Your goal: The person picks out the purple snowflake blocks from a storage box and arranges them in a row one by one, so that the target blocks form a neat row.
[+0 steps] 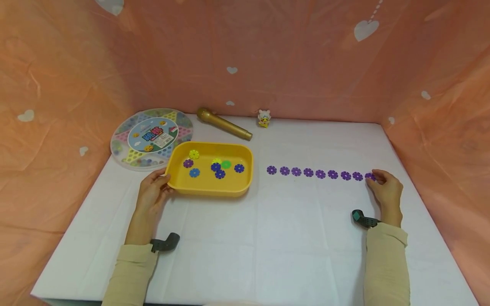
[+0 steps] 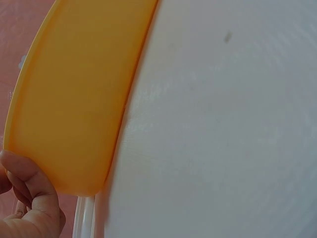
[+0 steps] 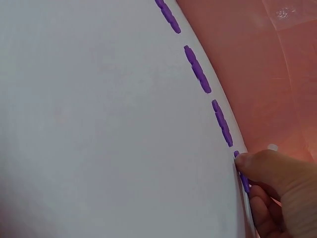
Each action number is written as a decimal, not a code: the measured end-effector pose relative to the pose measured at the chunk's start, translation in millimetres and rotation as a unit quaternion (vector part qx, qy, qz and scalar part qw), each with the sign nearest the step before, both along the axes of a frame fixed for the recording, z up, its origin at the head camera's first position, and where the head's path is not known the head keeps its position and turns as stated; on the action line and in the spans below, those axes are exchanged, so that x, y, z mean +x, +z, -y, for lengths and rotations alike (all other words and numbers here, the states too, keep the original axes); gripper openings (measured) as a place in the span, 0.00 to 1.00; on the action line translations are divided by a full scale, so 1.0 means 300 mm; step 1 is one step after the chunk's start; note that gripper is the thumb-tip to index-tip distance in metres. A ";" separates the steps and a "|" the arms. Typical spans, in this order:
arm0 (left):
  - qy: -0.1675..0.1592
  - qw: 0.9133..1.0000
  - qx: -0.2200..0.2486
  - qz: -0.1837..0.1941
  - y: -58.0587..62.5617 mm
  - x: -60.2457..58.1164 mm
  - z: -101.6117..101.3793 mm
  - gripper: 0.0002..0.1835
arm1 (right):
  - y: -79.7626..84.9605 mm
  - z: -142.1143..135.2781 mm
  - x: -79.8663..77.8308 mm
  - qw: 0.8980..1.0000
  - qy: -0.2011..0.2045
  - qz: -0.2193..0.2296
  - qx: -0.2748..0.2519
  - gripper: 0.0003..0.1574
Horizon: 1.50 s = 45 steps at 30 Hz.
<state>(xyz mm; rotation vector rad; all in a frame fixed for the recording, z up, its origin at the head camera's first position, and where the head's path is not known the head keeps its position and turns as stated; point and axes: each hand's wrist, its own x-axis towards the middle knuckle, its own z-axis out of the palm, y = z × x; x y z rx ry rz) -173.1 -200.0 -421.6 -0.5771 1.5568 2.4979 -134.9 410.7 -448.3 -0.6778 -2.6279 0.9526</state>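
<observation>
My left hand (image 1: 150,190) grips the left end of a yellow plastic tray (image 1: 208,192), thumb over the rim; the left wrist view shows the tray's outer side (image 2: 79,99) beside the curled fingers. Inside lie several notched snowflake discs: a purple disc (image 1: 188,163), a light blue disc (image 1: 194,172), a green disc (image 1: 226,164), plus dark blue and yellow ones. At the right, my right hand (image 1: 388,189) pinches a purple snowflake disc (image 1: 369,176) between thumb and fingers at the end of a row of purple discs (image 1: 320,174). In the right wrist view, this pinched disc (image 3: 244,182) is partly covered by the thumb.
Behind the tray's left side lies a round Chinese checkers board (image 1: 126,157). A gold microphone (image 1: 226,124) and a small figurine (image 1: 264,118) are at the table's back edge. Orange cloth (image 1: 306,63) with white hearts walls in the white-covered table (image 1: 268,246).
</observation>
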 end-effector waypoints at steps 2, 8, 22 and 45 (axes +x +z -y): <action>0.001 1.000 -0.001 0.002 0.000 -0.001 0.000 0.14 | 0.003 0.001 0.003 1.000 0.001 0.003 0.000 0.27; 0.003 1.000 -0.007 0.009 0.002 -0.002 -0.002 0.14 | 0.030 0.002 0.003 1.000 -0.014 -0.021 -0.019 0.27; -0.002 1.000 0.011 -0.003 0.001 -0.003 0.000 0.13 | 0.285 0.314 -0.145 0.958 0.143 -0.229 -0.100 0.17; 0.008 1.000 0.004 0.028 0.007 -0.004 -0.001 0.14 | 0.300 1.018 -0.402 0.852 0.466 -0.191 -0.142 0.14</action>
